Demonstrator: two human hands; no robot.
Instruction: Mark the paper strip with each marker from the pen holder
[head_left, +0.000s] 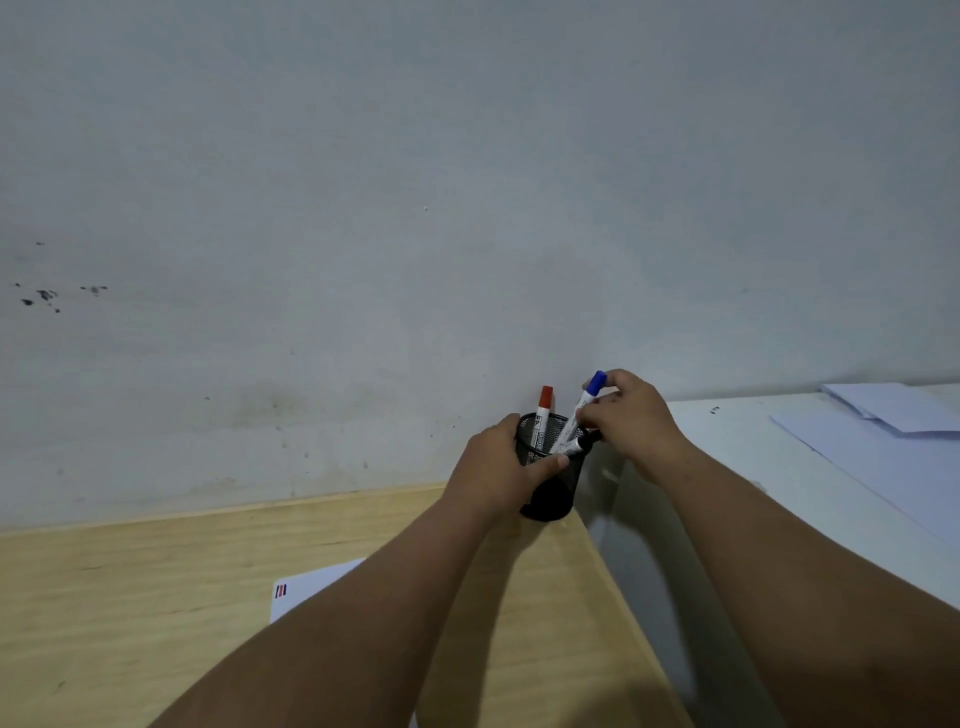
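A black mesh pen holder (551, 493) stands at the back right corner of the wooden table, close to the wall. My left hand (498, 467) wraps around its left side. Three markers stand in it: a red-capped marker (544, 405) upright, a black-capped marker (582, 444) leaning over the rim, and a blue-capped marker (586, 402) tilted right. My right hand (631, 415) pinches the blue-capped marker's barrel above the rim. The white paper strip (306, 587) lies on the table below, partly hidden by my left forearm, with short red and dark marks near its left end.
The wooden table (156, 597) ends at the grey wall behind it. A white desk (753, 467) adjoins on the right, with a narrow gap between the two. White paper sheets (893, 426) lie on the white desk's far right.
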